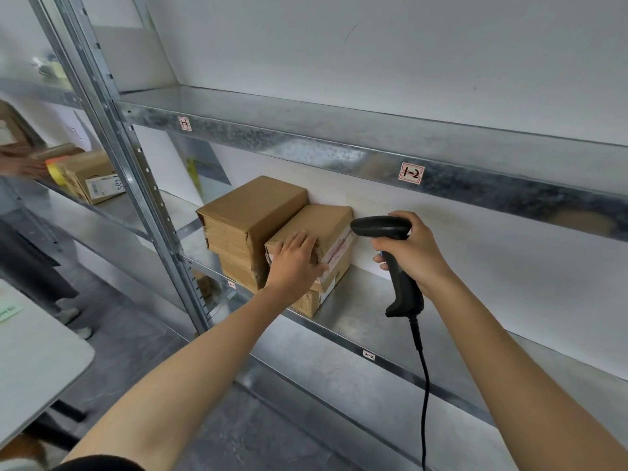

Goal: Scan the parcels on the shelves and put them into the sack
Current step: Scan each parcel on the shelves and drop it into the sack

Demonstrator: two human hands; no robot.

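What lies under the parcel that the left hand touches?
Another cardboard box, on the metal shelf. Only its front corner shows; the parcel and the left hand cover the rest.

Matt cardboard parcel (328,220) (brown) — mottled metal shelf (373,302)

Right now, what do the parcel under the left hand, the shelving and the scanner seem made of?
Parcel: brown cardboard, matte, creased edges, taped seam. Shelving: likely galvanized steel, mottled grey spangle with dull sheen. Scanner: probably black moulded plastic, smooth, semi-matte shell.
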